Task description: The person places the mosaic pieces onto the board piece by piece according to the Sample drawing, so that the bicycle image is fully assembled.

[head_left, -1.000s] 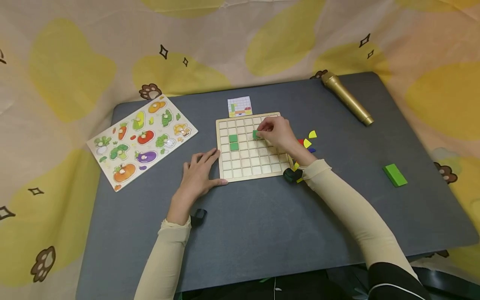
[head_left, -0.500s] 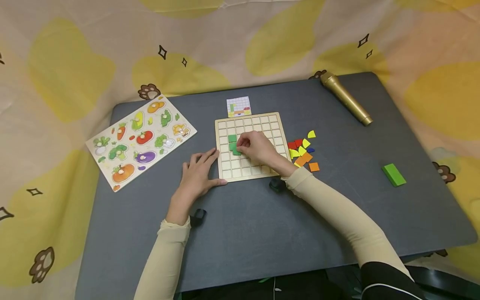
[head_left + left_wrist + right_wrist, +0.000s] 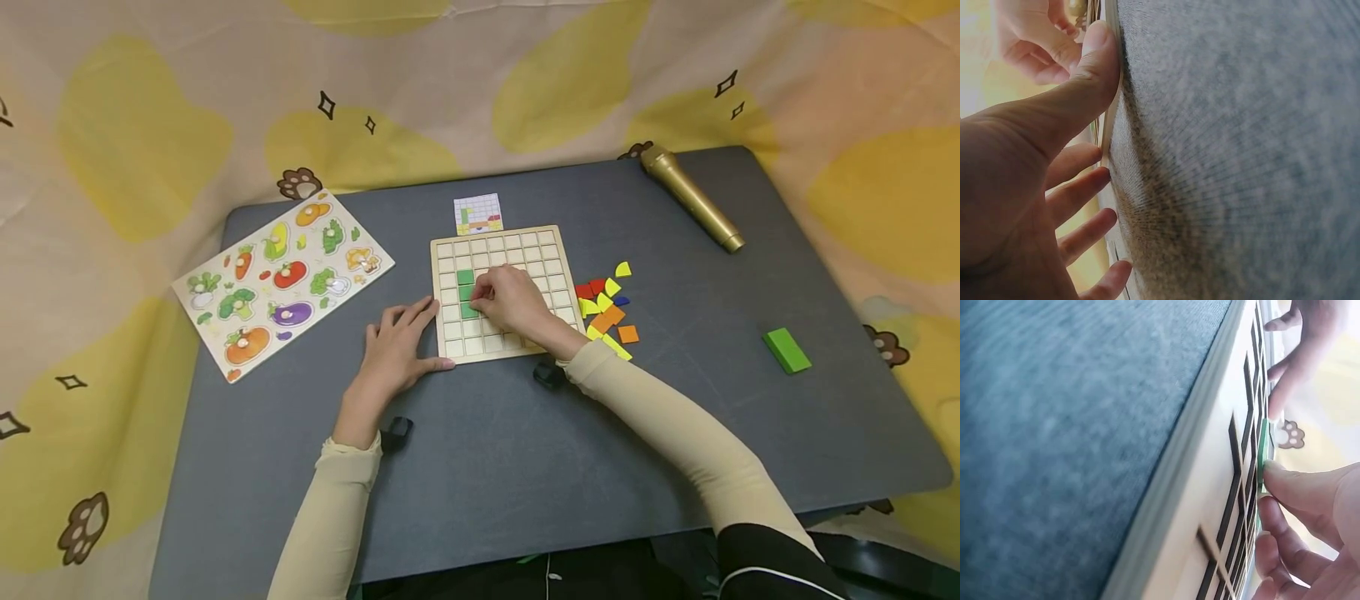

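Observation:
A wooden grid board (image 3: 517,325) lies mid-table. Three green square tiles stand in a column near its left side, the lowest being a green tile (image 3: 468,311) set in its cell. My right hand (image 3: 516,298) is over the board, its thumb and curled fingers at that lowest tile. In the right wrist view the thumb tip rests against a green tile (image 3: 1263,450), the fingers bent close beside it. My left hand (image 3: 397,346) lies with spread fingers along the board's left edge, thumb at the near left corner. The left wrist view shows the thumb (image 3: 1094,56) touching the board's edge.
A pattern card (image 3: 478,215) lies behind the board. To its right are loose yellow, red, orange and blue pieces (image 3: 609,312). A vegetable puzzle board (image 3: 285,283) is at left, a gold microphone (image 3: 693,198) at back right, and a green block (image 3: 787,350) at far right.
My right hand has moved left and toward me across the board, bringing a green tile to the cell below the other two. The left hand has stayed in place.

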### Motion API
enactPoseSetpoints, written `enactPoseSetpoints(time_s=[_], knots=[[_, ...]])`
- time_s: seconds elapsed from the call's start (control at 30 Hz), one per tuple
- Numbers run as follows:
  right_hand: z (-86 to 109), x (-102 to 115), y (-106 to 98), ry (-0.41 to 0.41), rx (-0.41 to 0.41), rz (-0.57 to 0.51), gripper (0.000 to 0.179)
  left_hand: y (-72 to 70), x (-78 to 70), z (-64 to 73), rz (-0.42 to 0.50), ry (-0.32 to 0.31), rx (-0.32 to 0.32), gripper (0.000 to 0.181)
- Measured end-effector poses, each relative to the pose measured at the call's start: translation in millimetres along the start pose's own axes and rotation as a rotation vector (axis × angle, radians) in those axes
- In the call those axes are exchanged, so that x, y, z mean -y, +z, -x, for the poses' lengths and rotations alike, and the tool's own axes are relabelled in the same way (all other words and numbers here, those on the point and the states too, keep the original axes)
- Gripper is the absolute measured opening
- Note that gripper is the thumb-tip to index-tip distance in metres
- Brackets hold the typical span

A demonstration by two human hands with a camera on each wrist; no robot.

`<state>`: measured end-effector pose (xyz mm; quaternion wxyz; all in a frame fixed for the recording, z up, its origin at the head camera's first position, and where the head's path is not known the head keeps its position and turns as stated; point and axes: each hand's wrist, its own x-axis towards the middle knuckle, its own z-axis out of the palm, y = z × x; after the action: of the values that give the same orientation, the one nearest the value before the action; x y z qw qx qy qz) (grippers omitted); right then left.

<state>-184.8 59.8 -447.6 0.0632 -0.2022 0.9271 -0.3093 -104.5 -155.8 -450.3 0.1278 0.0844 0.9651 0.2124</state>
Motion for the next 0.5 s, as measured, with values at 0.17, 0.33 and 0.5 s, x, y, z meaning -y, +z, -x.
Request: enactPoseSetpoints(time_s=[0.17,0.33,0.5], knots=[[6.6,-9.3,-8.9,0.030,0.000,0.028,0.007,-0.5,-0.4,1.0,0.010,-0.003,0.001,0.102],[17.3,-27.5,-25.5,0.046,-0.035,0.049,0.007,-1.9,-1.1,1.0,0.029,-0.004,0.008,0.103],[31.8,-49.8,-49.5,0.092,-0.070,0.010,0.008,-2.1,-1.5,1.2,0.027,0.003,0.008,0.103]])
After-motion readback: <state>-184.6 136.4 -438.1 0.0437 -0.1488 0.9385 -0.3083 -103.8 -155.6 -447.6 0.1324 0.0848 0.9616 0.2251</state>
